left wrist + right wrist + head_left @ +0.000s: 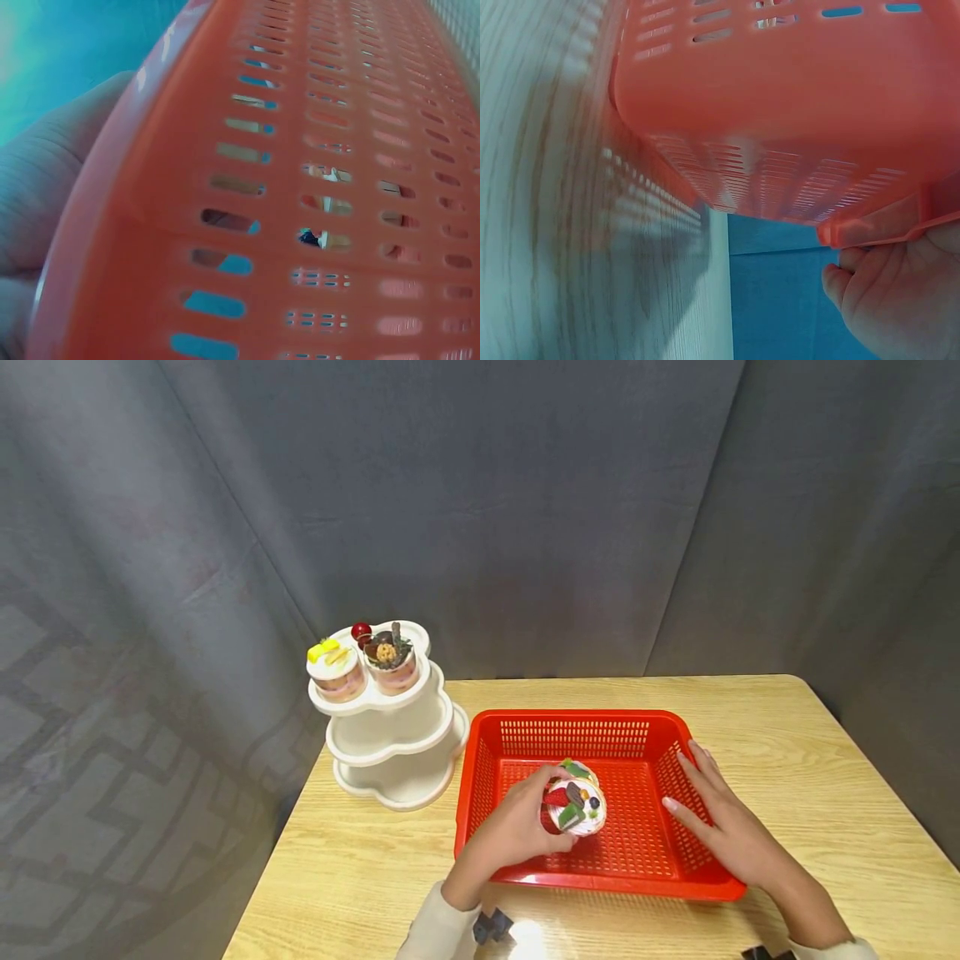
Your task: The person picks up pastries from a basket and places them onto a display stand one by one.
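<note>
Wooden table: pale top (817,768) bearing everything here.
Red basket: perforated plastic (573,717), its long axis running left to right.
White tiered stand: just left of the basket (397,781), two dessert cups (337,683) on top.
Left hand: reaches in (517,820), thumb and fingers curled round a dessert.
Right hand: rests at the basket's right rim (731,831), fingers loosely extended, farther from the dessert.
Fruit-topped dessert: inside the basket, right of the left palm (577,806), round from above; another (577,767) sits just behind.

Left hand (521,821) grips fruit-topped dessert (579,804); right hand (723,827) at rim of red basket (585,715); white stand (390,728) nearby.
</note>
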{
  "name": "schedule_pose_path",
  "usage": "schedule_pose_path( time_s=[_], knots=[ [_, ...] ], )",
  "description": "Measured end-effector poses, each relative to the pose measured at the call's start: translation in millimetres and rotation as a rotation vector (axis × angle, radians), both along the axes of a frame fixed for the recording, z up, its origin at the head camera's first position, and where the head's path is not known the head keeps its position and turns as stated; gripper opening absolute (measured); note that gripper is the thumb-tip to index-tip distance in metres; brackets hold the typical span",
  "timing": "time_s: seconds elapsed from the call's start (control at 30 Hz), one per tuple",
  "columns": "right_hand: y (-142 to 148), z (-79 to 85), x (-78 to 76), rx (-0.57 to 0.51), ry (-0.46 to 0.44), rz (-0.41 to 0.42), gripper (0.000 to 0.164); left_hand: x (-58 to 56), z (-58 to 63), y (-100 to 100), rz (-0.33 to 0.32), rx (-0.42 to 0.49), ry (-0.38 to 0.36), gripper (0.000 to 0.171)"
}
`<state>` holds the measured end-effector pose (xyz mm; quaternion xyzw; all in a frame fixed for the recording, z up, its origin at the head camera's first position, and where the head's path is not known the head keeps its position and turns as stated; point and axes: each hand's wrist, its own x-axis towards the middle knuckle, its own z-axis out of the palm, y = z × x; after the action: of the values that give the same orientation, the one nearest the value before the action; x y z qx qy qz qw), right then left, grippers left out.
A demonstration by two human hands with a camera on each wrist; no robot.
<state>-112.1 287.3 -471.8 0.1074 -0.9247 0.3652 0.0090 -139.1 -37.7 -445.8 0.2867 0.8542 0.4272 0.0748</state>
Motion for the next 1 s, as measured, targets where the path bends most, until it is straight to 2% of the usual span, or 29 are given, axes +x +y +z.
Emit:
schedule_pose_path(
  time_s=[0.3,0.47,0.8,1.0],
  knots=[
    [-0.9,0.7,-0.1,-0.007,-0.011,0.005,0.078,0.8,2.2,-3.3,0.011,0.028,-0.032,0.071],
    [-0.6,1.0,0.5,-0.005,-0.001,0.004,0.078,1.6,2.6,-6.1,0.032,0.087,-0.054,0.069],
    [0.1,-2.3,0.1,-0.013,0.008,0.010,0.078,3.5,4.7,-13.0,0.094,0.135,-0.038,0.069],
    [-0.5,-1.0,0.2,-0.018,0.013,0.013,0.077,0.0,6.7,-18.9,0.124,0.183,-0.012,0.069]
  ],
)
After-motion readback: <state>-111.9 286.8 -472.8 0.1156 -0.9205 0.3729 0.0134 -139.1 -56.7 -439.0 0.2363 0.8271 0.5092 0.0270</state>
